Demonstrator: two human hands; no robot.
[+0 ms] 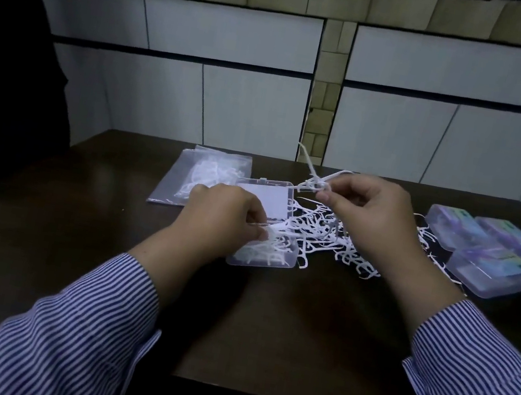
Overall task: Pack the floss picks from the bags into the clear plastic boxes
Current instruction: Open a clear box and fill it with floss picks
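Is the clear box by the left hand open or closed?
Open. The clear box has its lid swung back flat on the table, and floss picks lie inside.
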